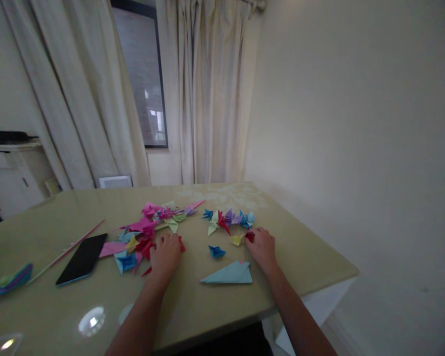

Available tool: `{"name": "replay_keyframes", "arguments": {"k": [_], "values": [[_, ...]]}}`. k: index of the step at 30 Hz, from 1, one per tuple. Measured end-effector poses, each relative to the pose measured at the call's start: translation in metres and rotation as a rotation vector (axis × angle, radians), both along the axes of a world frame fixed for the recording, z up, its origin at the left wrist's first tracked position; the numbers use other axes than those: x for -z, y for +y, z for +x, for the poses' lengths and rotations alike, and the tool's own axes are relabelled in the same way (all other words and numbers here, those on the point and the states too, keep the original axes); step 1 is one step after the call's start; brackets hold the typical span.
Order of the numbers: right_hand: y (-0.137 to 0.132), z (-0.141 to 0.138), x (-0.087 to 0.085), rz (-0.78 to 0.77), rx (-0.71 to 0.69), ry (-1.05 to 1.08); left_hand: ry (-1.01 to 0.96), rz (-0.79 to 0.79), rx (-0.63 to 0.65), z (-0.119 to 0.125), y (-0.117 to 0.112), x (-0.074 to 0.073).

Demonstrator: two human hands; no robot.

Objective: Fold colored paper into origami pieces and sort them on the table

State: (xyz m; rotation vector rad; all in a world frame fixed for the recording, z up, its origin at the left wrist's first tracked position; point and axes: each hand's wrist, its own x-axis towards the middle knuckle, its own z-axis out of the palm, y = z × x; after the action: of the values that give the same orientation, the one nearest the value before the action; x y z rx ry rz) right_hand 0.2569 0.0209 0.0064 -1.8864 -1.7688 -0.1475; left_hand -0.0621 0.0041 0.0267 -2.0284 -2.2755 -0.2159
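My left hand (165, 256) rests on the table with fingers curled over red folded paper pieces (145, 246) at the edge of a pile of pink, blue and yellow origami (148, 226). My right hand (261, 247) lies further right, its fingers closed on a small red folded piece (249, 236), next to a yellow piece (237, 240). Between the hands sit a small blue folded piece (216, 251) and a pale blue folded triangle (230, 273). A row of coloured folded flowers (230, 219) lies just beyond my right hand.
A black phone (82, 258) lies left of the pile, with a thin pink stick (67, 251) beside it. A blue and pink paper shape (8, 282) sits at the far left. The table's right edge (330, 247) drops off near a wall. Curtains and a window stand behind.
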Motion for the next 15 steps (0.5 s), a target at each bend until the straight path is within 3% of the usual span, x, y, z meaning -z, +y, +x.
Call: {"name": "replay_keyframes", "arguments": {"k": [3,5,10,15], "values": [[0.002,0.000,0.000,0.016,-0.004,0.045,-0.069,0.017,0.220,0.008,0.004,0.000],[0.004,0.001,0.002,0.057,-0.015,0.081,-0.117,0.044,0.284,0.011,0.005,-0.001],[0.008,0.001,0.008,0.128,-0.118,0.127,-0.116,-0.012,0.128,0.009,0.003,0.002],[0.010,-0.002,0.013,0.162,-0.192,0.149,-0.165,-0.077,0.148,0.007,0.005,-0.001]]}}
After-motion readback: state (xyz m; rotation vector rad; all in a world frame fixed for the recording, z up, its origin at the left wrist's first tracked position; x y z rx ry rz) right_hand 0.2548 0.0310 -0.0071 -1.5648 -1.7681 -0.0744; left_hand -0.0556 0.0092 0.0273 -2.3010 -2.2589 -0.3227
